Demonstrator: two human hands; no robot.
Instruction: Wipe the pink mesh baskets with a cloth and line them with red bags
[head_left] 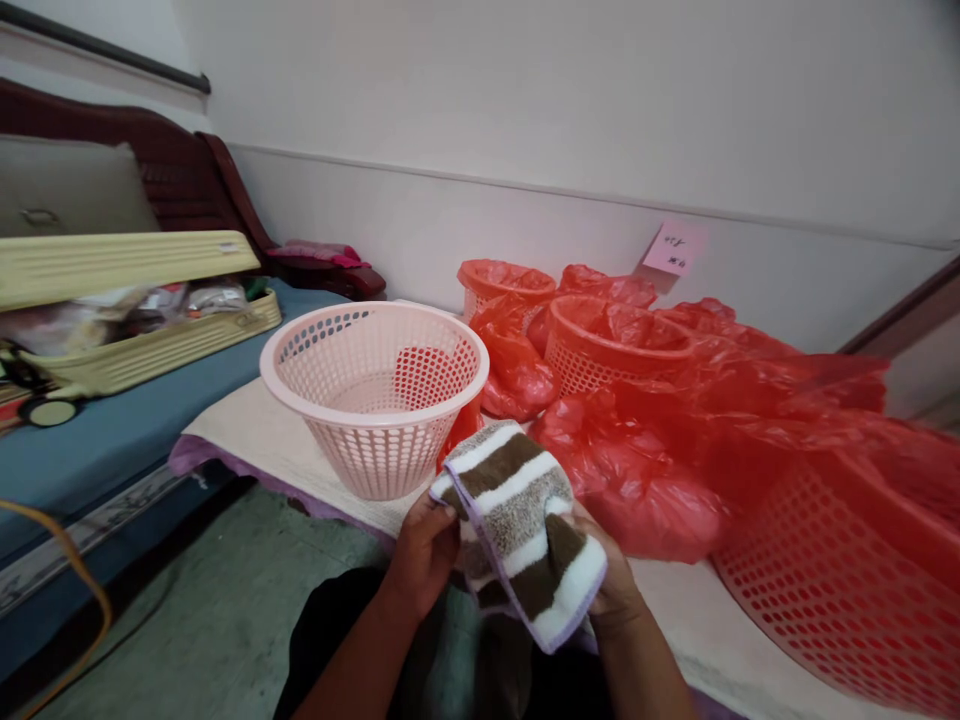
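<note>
A striped towel (517, 500), brown, white and grey with a purple edge, is held up in front of me, partly folded over. My left hand (426, 550) grips its left side with the thumb on top. On the right, my right hand (611, 575) holds the other side, its fingers mostly hidden behind the cloth. Just beyond the towel stands a pink plastic basket (375, 420) with perforated walls; no contents show inside it. Red plastic bags (637, 480) lie close to the towel's right.
Red baskets (847, 560) lined with red bags crowd the right of the cloth-covered table (247, 425). A pink card (667, 250) leans near the wall. At left, an open yellow suitcase (150, 330) full of packed items rests on a blue bed (97, 450). A yellow cord (79, 570) hangs at lower left.
</note>
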